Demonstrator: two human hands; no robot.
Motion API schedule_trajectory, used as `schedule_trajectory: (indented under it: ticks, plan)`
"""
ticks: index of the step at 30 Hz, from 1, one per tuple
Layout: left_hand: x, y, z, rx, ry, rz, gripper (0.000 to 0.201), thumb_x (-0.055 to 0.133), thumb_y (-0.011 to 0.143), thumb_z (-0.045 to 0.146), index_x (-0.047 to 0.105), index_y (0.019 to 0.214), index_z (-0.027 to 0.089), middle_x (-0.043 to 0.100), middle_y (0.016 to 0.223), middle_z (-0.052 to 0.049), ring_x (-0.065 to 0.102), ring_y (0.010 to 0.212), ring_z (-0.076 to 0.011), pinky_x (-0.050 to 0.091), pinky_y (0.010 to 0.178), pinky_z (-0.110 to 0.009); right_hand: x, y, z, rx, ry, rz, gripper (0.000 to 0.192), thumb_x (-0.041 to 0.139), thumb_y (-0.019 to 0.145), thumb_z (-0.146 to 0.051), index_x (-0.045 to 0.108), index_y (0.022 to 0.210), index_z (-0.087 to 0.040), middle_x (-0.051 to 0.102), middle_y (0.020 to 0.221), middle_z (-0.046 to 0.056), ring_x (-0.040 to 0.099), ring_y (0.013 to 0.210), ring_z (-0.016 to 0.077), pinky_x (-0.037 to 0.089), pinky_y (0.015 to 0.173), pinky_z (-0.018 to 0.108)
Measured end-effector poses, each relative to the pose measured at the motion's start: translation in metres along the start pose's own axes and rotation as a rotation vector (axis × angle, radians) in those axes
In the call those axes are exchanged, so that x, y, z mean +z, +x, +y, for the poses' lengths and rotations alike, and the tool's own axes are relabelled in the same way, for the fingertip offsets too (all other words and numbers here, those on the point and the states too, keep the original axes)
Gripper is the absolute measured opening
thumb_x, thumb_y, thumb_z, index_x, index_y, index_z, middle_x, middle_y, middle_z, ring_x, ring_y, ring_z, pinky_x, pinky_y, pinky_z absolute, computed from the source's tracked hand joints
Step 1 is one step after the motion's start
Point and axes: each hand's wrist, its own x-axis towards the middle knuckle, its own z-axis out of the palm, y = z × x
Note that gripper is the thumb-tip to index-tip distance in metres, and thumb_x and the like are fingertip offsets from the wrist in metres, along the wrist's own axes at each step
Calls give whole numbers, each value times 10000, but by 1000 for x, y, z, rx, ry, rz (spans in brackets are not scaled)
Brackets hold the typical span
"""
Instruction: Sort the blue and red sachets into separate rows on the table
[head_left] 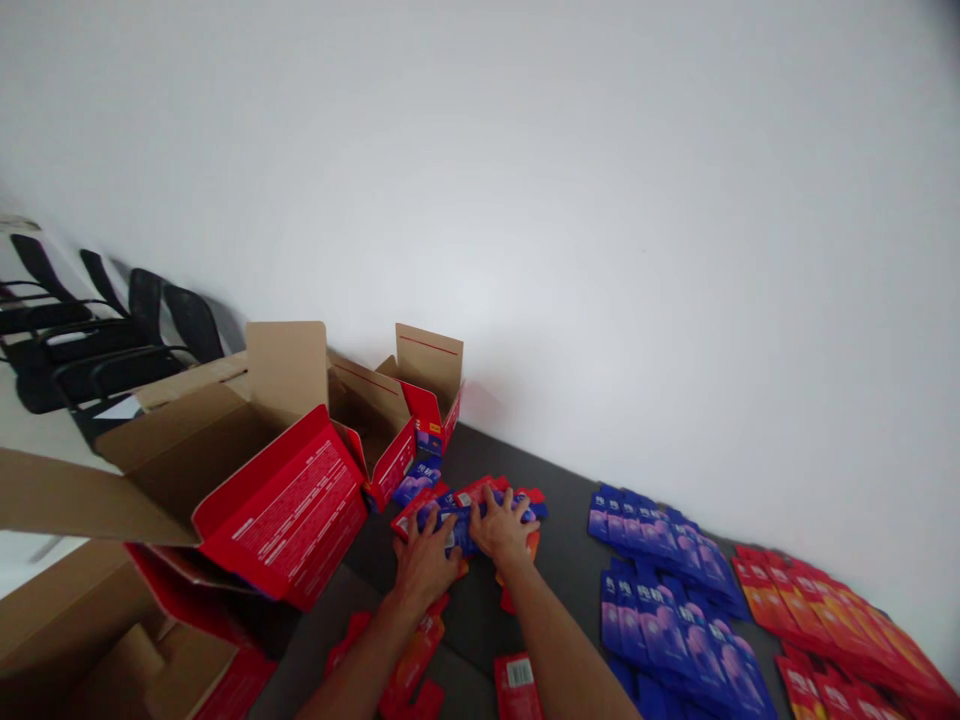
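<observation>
My left hand (427,555) rests on a loose pile of blue packets (463,533) and red packets (411,508) on the dark tabletop. Its fingers are apart and bent over the blue ones. My right hand (501,530) touches the same pile from the right, fingers spread across blue packets near the far edge. No packet looks lifted off the pile; what lies under my palms is hidden. Another blue packet (417,480) lies just beyond my left hand. Under my forearms are more red packets (417,655), and one with a barcode (519,686) lies near the right forearm.
Open red cartons with raised flaps stand at the left: a large one (289,510), a middle one (391,465) and a small one (427,400). Overlapping rows of blue packets (667,625) and red-orange packets (840,610) lie right. A white wall (570,250) rises behind; black chairs (142,320) stand far left.
</observation>
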Motion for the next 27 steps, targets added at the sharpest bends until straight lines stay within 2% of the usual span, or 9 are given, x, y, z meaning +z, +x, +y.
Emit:
schedule_trajectory:
  ticks: [3, 7, 11, 13, 16, 19, 22, 24, 27]
  plan:
    - [-5, -20, 0, -18, 42, -32, 638, 567, 763, 389, 458, 1391, 381, 367, 1527, -56, 224, 1395, -417, 155, 1028, -712, 1, -27, 3, 11, -11, 9, 610, 296, 898, -613, 361, 1450, -361, 273, 1548, 129, 151, 1396, 473, 123, 939, 779]
    - [-15, -38, 1, -37, 42, -48, 687, 585, 717, 431, 465, 1391, 367, 463, 1454, -102, 356, 1302, -454, 242, 956, -712, 2, -60, 5, -1, -24, 0, 602, 300, 902, -599, 363, 1450, -357, 286, 1542, 143, 174, 1394, 468, 130, 932, 788]
    - [-31, -38, 9, -31, 59, -77, 511, 457, 818, 424, 565, 1308, 328, 676, 1159, -121, 543, 1120, -396, 253, 960, -662, 0, -73, 7, 2, -11, -52, 605, 298, 894, -634, 390, 1431, -371, 285, 1540, 152, 184, 1388, 480, 175, 899, 797]
    - [-37, -31, 13, -49, 84, -47, 454, 388, 862, 405, 636, 1215, 265, 701, 1053, -136, 568, 1073, -373, 285, 952, -615, 0, -74, 9, 9, -1, -80, 611, 290, 888, -660, 393, 1425, -389, 266, 1549, 144, 175, 1388, 487, 192, 887, 796]
    - [-39, -15, 16, -60, 130, 116, 479, 353, 891, 419, 647, 1177, 172, 629, 1205, -182, 468, 1220, -363, 280, 1005, -541, 0, -72, 12, -6, -19, -71, 615, 281, 883, -680, 391, 1422, -405, 247, 1560, 132, 177, 1387, 490, 187, 895, 790]
    - [-32, 8, 7, -34, 133, 200, 658, 423, 862, 501, 445, 1407, 133, 368, 1500, -187, 234, 1409, -350, 162, 1111, -515, 2, -69, 15, -38, -77, -47, 650, 291, 872, -699, 363, 1442, -394, 214, 1573, 132, 211, 1376, 487, 124, 922, 797]
    - [-22, 27, -10, -60, 74, 61, 821, 439, 825, 613, 270, 1506, 187, 175, 1592, -149, 83, 1459, -364, 97, 1126, -568, 3, -65, 19, -74, -112, -47, 689, 317, 855, -721, 349, 1454, -383, 134, 1598, 114, 206, 1379, 486, 55, 961, 786]
    - [-15, 33, -21, -57, 46, -41, 816, 370, 833, 664, 290, 1501, 201, 139, 1603, -128, 39, 1466, -366, 80, 1125, -598, 4, -62, 21, -90, -106, -56, 700, 314, 848, -735, 345, 1455, -388, 101, 1608, 89, 136, 1403, 484, 23, 984, 773]
    - [-9, 27, -31, 1, 38, -124, 826, 302, 823, 721, 351, 1479, 222, 125, 1608, -102, 5, 1469, -361, 35, 1128, -618, 9, -62, 23, -68, -58, -73, 706, 274, 849, -751, 314, 1464, -407, 116, 1607, 68, 36, 1422, 477, -4, 987, 775]
